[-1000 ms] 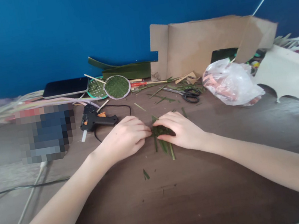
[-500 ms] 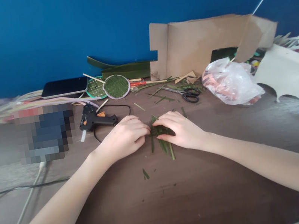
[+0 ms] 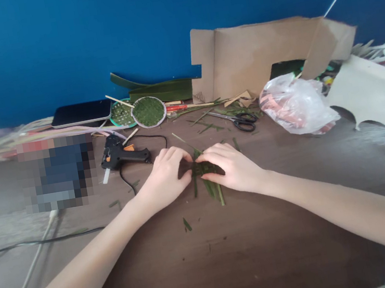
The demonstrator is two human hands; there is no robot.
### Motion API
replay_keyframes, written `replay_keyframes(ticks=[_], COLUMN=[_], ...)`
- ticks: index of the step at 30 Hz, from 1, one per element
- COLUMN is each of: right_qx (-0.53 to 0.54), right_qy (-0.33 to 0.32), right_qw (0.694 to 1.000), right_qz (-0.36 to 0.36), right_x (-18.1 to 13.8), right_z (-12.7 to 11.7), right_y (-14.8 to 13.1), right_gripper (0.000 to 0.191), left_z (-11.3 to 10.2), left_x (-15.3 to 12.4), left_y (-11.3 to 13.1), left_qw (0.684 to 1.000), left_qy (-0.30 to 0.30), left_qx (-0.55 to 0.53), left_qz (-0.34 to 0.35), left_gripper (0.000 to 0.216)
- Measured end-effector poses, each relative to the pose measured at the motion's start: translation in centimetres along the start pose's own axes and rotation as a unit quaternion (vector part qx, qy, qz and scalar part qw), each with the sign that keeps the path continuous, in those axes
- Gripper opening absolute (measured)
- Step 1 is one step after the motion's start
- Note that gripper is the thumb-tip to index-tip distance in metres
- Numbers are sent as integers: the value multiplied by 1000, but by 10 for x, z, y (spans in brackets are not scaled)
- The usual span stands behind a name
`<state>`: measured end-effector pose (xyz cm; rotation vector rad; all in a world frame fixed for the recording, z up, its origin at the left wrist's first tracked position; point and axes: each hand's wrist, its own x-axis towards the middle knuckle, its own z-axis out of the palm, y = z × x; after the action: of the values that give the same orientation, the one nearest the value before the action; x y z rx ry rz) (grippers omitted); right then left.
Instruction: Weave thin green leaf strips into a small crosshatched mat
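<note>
Between my hands lies a small woven patch of green leaf strips (image 3: 206,167), with several loose strip ends sticking out toward me. My right hand (image 3: 235,164) grips it from the right, the thumb on the near side and the fingers on the far side. On the left edge, my left hand (image 3: 170,175) is curled with its thumb and fingertips against the strips, a gap showing inside the curve. A thin strip (image 3: 185,142) slants up and away from the patch. The fingers partly hide the weave.
Left of my hands lie a black glue gun (image 3: 122,151) and its cable. Behind are two round woven discs (image 3: 148,111), scissors (image 3: 242,120) and a cardboard piece (image 3: 251,52). A plastic bag (image 3: 298,105) and a cut white sheet (image 3: 362,88) lie right; a blue wall (image 3: 158,18) stands behind.
My left hand has opened from a tight pinch into a wider curl, its thumb now apart from the fingers at the weave's edge. The right hand has stayed almost still.
</note>
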<state>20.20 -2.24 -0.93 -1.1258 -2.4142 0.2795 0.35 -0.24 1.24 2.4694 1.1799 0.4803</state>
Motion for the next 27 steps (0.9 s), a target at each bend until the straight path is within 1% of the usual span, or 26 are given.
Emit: replay_keyframes(ticks=[5,11,14,21,27], right_qx=[-15,-16,-17,-18,-13], right_qy=[12,7,10,12,0], right_qw=[1000,999,999,999,1000], right_qz=[-14,-27,-27,-34,-13], right_x=[-2,-3,-3,-2,-1], right_z=[1,-1,-1,0,-1], right_y=[0,0,0,0,0], right_gripper=[30,28,28,28,28], left_z=[9,8,8,10,8], left_x=[-1,-1,-1,0,-1], left_y=[3,1,0,1,1], left_qw=[1000,1000,1000,1000,999], left_qy=[-5,-21,-19,-1,25], left_qx=[27,11,0,-1,33], left_qz=[-13,7,4,-2,-11], left_gripper=[13,14,14,13,13])
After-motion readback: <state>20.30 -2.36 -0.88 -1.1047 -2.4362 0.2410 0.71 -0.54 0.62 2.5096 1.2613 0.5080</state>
